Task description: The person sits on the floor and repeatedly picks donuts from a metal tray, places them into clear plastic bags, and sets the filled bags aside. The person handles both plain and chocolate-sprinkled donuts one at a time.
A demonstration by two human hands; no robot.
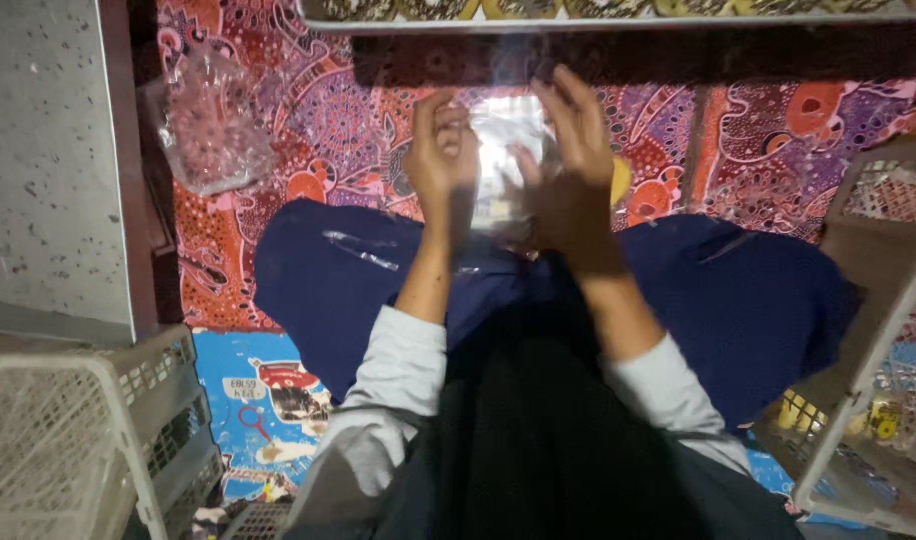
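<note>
Now my left hand (443, 150) pinches the edge of a clear plastic bag (508, 160) raised over my lap, while my right hand (568, 170) spreads its fingers against it. Another crumpled clear bag (210, 125) lies apart on the patterned red cloth (778, 140).

Two pale plastic baskets (98, 440) (878, 330) flank the patterned red cloth (308, 110) — crumpled clear bag (213, 125) upper left.

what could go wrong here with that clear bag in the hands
The clear plastic bag is held up above the lap, between the left hand and the right hand. The right hand's fingers look spread rather than closed on it, so it may slip. A small yellow thing shows beside the right hand; it could drop onto the patterned cloth and be hard to spot. Glare on the bag hides its contents.
</note>
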